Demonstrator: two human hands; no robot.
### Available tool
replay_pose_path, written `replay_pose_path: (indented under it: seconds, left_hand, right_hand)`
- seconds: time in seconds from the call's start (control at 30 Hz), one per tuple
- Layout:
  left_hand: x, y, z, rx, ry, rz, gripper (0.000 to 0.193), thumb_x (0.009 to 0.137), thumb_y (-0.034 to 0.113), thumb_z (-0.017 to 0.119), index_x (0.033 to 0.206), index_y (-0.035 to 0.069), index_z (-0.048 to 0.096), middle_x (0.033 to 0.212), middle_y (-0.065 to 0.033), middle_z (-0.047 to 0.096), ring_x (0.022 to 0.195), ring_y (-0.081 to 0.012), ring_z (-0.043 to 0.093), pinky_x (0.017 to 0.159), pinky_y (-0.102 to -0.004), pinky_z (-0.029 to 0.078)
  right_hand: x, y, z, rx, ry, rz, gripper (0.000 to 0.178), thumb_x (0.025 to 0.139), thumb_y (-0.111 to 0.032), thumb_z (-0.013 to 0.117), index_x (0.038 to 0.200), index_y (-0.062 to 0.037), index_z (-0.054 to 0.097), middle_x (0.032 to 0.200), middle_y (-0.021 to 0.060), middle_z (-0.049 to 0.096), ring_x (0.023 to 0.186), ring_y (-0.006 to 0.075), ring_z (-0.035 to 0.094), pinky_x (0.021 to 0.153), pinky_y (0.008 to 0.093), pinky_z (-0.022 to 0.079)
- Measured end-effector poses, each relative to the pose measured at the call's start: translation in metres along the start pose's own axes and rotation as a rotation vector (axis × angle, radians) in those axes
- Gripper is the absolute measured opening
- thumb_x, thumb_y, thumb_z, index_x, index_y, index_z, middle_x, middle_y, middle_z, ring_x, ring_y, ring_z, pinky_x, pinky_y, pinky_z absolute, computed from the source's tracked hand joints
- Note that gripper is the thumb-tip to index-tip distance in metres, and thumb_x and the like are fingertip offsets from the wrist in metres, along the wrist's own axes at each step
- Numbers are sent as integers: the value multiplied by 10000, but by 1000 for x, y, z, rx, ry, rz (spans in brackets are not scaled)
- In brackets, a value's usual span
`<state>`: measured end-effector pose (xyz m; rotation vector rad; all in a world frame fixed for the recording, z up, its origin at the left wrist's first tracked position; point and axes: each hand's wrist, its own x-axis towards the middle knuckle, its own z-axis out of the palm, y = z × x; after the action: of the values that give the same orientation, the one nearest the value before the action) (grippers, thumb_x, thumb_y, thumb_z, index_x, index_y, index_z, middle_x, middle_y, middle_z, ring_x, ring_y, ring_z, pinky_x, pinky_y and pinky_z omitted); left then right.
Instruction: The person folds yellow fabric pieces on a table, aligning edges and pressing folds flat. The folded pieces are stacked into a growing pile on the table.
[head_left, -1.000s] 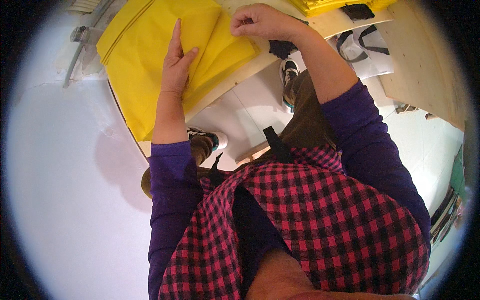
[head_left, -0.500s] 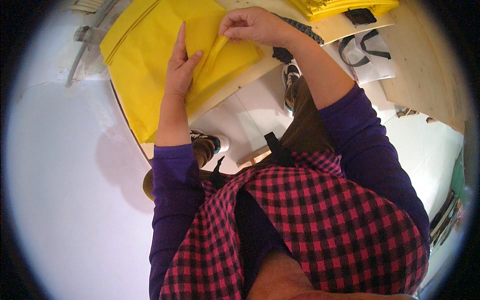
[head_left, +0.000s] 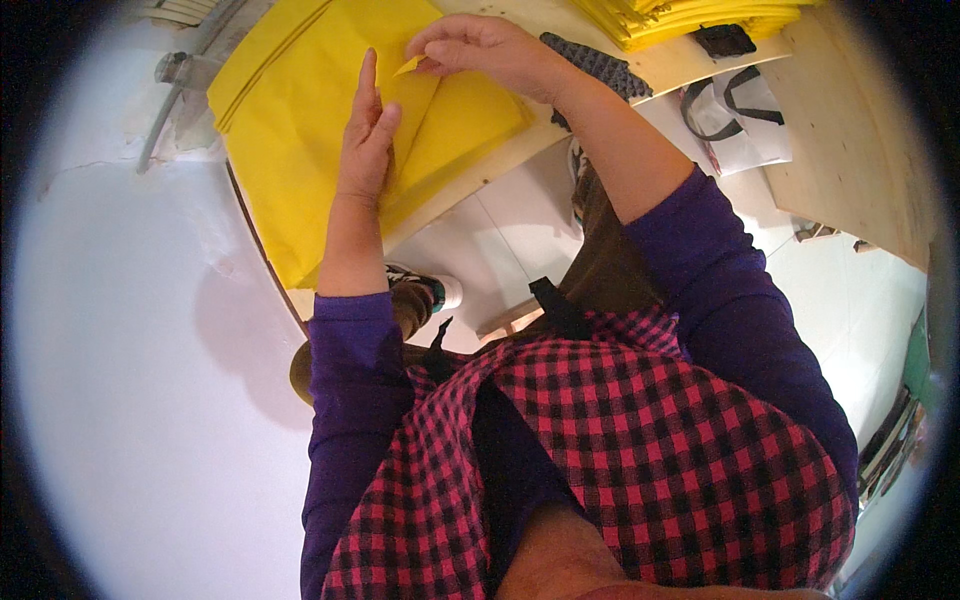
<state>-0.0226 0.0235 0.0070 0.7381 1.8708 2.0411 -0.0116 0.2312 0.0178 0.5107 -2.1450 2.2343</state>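
Large yellow sheets, perhaps cloth [head_left: 285, 170], lie on the wooden table at the upper left. My left hand [head_left: 368, 150] stands edge-down on them, its fingers stretched and thumb out, holding nothing. To its right, my right hand [head_left: 485, 50] pinches a small pointed corner of the top yellow sheet [head_left: 408, 67] between thumb and fingertips, raised above the pile. A fold runs from that corner down toward my left palm. The fingertips of my right hand are partly hidden.
A stack of yellow pieces [head_left: 660, 22] and a small black object [head_left: 724, 40] are at the table's far right. Beside my right wrist lies a dark grey textured item [head_left: 595, 65]. A white bag with black handles [head_left: 735, 120] is beyond the table edge [head_left: 480, 180].
My right hand has moved left toward my left hand, drawing the pinched yellow edge over with it. My left hand has hardly moved.
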Motion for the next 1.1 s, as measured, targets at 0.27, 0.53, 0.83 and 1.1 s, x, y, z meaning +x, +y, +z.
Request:
replay_pose_path:
  seconds: [0.27, 0.53, 0.83, 1.1]
  left_hand:
    - [0, 1, 3, -30, 19, -70, 795, 793, -81, 518, 1487, 131, 192, 1475, -107, 310, 1318, -213, 341, 1075, -295, 275]
    - [1, 2, 4, 38, 33, -45, 802, 781, -108, 503, 1485, 133, 203, 1475, -106, 311, 1310, -207, 352, 1062, -290, 300]
    - [0, 6, 7, -25, 28, -53, 794, 785, -99, 505, 1484, 131, 205, 1469, -115, 320, 1307, -216, 357, 1062, -297, 300]
    - [0, 7, 8, -6, 39, -57, 791, 785, -88, 505, 1484, 130, 205, 1462, -119, 327, 1302, -220, 364, 1062, -298, 300]
  right_hand:
    - [4, 2, -8, -172, 66, -37, 337, 890, -289, 621, 1123, -46, 618, 1015, 40, 654, 906, 115, 596, 822, 274, 475]
    - [-30, -14, -48, -579, -228, 51, 311, 774, -149, 710, 1066, -67, 639, 753, -36, 526, 690, 77, 457, 656, 232, 415]
    - [-38, 1, -47, -596, -336, 169, 302, 694, -135, 753, 968, -79, 637, 791, 10, 584, 698, 125, 536, 633, 292, 460]
    - [-34, 6, -45, -584, -302, 150, 161, 744, -138, 720, 866, -62, 649, 715, 9, 599, 669, 122, 550, 605, 293, 458]
